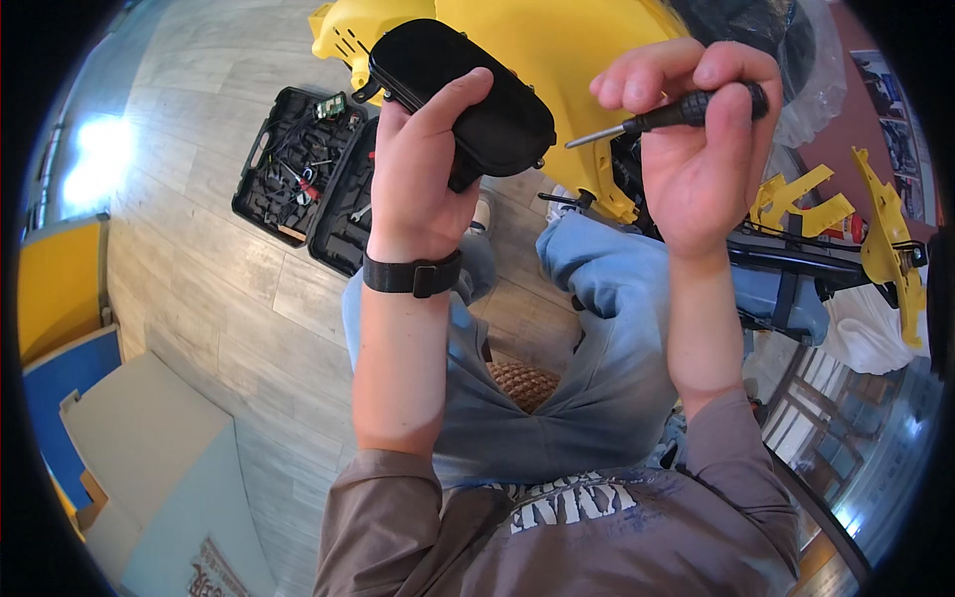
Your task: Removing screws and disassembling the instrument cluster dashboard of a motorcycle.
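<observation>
My left hand [428, 164] is closed round a black rounded box-like case [468, 85] with small mounting tabs along its rim, the thumb lying across its face. What that case belongs to, I cannot tell. In my right hand [701, 164] is a screwdriver [686, 112] with a dark ribbed handle, gripped between thumb and fingers. Its metal shaft points left toward the case, and the tip is a short way from the case's right end, not touching it. Behind both hands spreads a large yellow body panel [557, 50].
On the floor to the left lies an opened black tool case [298, 164] with assorted tools. Yellow bracket-like parts [885, 239] and a black bar stand at the right, near clear plastic sheeting [811, 70]. Cardboard panels [149, 438] occupy the lower left.
</observation>
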Motion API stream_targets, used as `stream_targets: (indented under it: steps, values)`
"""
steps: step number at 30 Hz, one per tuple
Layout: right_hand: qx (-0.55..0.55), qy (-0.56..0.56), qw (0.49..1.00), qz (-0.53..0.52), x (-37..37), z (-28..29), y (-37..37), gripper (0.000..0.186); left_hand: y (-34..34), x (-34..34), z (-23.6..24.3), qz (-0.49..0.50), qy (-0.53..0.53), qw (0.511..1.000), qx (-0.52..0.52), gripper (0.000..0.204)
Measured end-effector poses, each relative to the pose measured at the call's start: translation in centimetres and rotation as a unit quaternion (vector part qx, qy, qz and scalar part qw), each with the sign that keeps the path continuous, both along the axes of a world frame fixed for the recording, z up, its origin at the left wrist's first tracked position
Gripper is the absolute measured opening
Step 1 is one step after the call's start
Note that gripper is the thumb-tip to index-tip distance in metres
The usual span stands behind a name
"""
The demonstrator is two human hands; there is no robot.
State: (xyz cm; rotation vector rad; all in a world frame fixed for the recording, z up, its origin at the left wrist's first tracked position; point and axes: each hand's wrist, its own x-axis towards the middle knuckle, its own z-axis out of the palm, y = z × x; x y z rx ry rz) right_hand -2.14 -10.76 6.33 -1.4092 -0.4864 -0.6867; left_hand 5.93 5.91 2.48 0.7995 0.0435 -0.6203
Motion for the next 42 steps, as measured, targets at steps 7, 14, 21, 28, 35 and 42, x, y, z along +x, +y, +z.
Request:
stream_targets:
  steps: [7,14,21,28,35,42]
  values:
    - [-0.291,0.141,0.935,-0.143,0.0,0.7,0.2,0.02,0.4,0.7,0.0,0.015,0.032,0.999,-0.02,0.029]
    - [-0.371,0.091,0.916,-0.123,0.4,-1.4,0.2,0.021,0.9,1.4,-0.5,0.045,0.065,0.997,-0.021,0.03]
    - [-0.382,0.075,0.911,-0.136,0.6,-2.1,0.6,0.019,1.2,1.4,-0.2,0.053,0.04,0.997,0.037,0.028]
    - [-0.409,0.066,0.898,-0.147,0.8,-2.1,1.0,0.018,1.4,1.5,-0.2,0.072,0.062,0.995,0.036,0.026]
    - [-0.354,0.142,0.907,-0.176,0.7,-2.2,2.0,0.01,1.1,1.4,0.1,0.106,0.08,0.99,0.056,0.022]
    - [-0.237,0.286,0.906,-0.203,0.6,-2.3,3.1,0.008,0.5,1.1,-0.2,0.127,0.06,0.989,0.043,0.019]
